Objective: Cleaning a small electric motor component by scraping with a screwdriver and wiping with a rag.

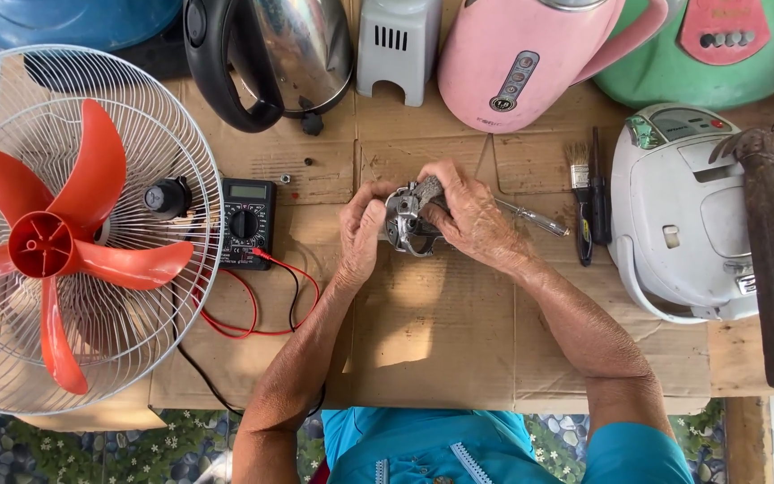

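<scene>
Metal motor part (409, 215), grey and roughly round, sits above the cardboard-covered table (432, 332), held between both hands at the centre of the head view. Left hand (362, 231) pinches its left edge; right hand (468, 211) wraps over its top and right side, equally close.

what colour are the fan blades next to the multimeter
Red-orange fan blades, behind a white wire grille; head view.

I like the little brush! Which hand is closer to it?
Right. The right hand grips the metal part just left of the brush; the left hand is farther away, on the part's other side.
</scene>
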